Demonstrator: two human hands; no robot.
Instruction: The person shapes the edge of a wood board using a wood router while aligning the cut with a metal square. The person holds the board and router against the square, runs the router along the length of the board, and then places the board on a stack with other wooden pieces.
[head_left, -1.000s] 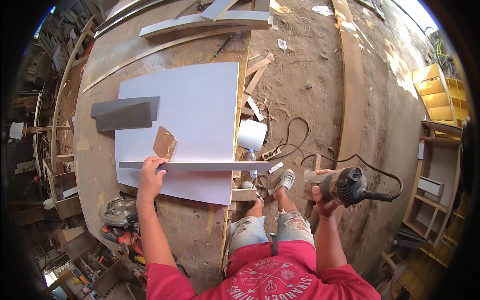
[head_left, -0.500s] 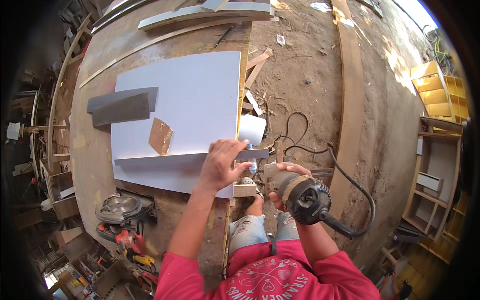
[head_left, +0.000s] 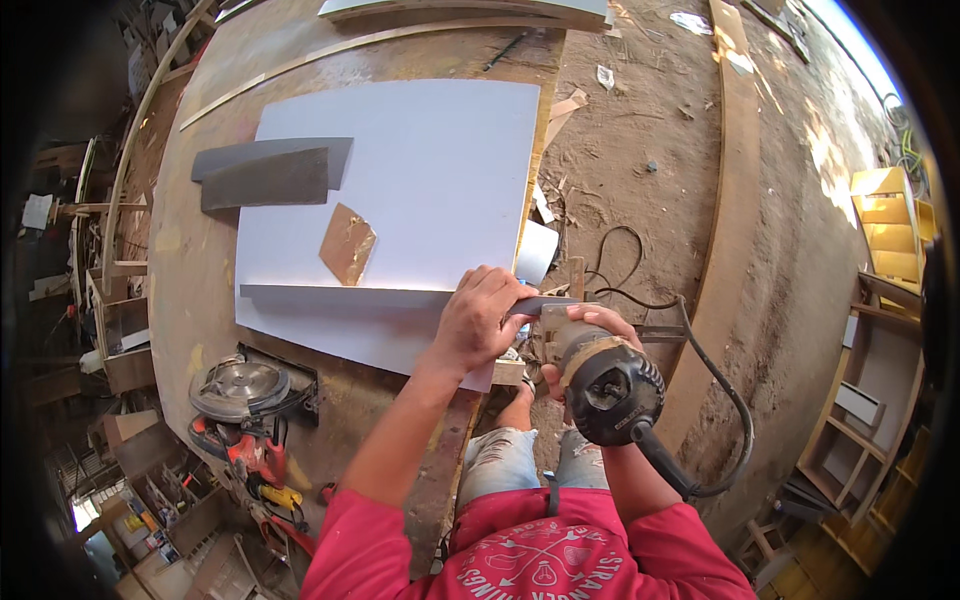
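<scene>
My left hand [head_left: 478, 320] is closed around a long narrow grey strip [head_left: 345, 292] near its right end, thumb on the near side. The strip stands on edge across a large white panel [head_left: 430, 180] and sticks out past the panel's right edge. In my right hand [head_left: 603, 320] is a black-bodied trim router [head_left: 617, 395], gripped around its lighter base end. The router's base is right at the strip's protruding end; whether its bit touches the strip is hidden. A brown offcut [head_left: 348, 245] and two overlapping dark grey pieces [head_left: 265, 180] lie on the panel beyond the strip.
A circular saw [head_left: 240, 392] rests on the wooden table [head_left: 380, 455] at the near left. The router's black cord [head_left: 720, 375] loops over the dirt floor to the right. A long plank [head_left: 735, 150] and shelf-like cabinets [head_left: 865, 400] stand farther right.
The router has come up against the strip's right end. My left fingers have closed more tightly around the strip. The whole view has shifted, so the table sits farther right and higher.
</scene>
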